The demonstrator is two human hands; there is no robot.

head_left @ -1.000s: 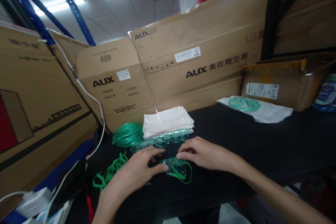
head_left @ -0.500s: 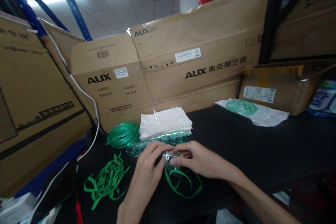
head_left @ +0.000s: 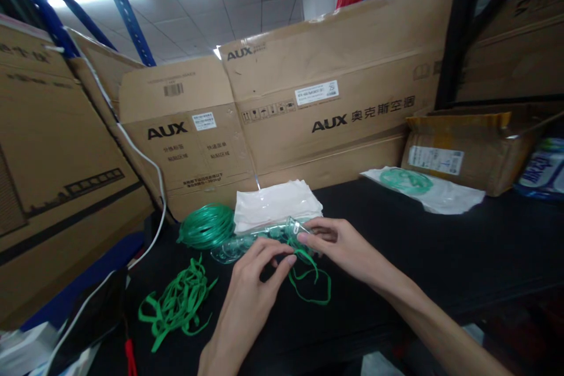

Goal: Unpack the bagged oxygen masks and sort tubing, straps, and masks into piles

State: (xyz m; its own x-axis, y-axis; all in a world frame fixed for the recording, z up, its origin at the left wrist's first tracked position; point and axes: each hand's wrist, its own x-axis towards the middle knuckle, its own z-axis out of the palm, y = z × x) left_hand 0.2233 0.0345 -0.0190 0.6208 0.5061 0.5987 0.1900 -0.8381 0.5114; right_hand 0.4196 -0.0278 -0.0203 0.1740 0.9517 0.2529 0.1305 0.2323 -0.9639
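Note:
My right hand (head_left: 332,238) grips a clear plastic face mask (head_left: 296,227) by its side, and its fingers hide much of the mask. A green elastic strap (head_left: 328,288) hangs from the mask in a loose loop over the black table. With thumb and forefinger nearly together, my left hand (head_left: 262,267) pinches the strap close to the mask's edge. Just behind both hands lies a row of clear greenish masks (head_left: 240,247). A tangle of green elastic straps (head_left: 180,299) rests to the left of my left hand.
Coiled green tubing (head_left: 207,226) and a stack of white bags (head_left: 277,205) stand behind the masks. At right are a white bag with green tubing (head_left: 423,188), an open carton (head_left: 453,155) and a blue-labelled bottle (head_left: 541,170). Cardboard (head_left: 335,76) walls the black table (head_left: 374,329); a white cable (head_left: 145,158) runs down left.
The mask has moved slightly up and right in my right hand. My left hand has come off the mask's edge, down onto the strap, and the strap loop has shifted.

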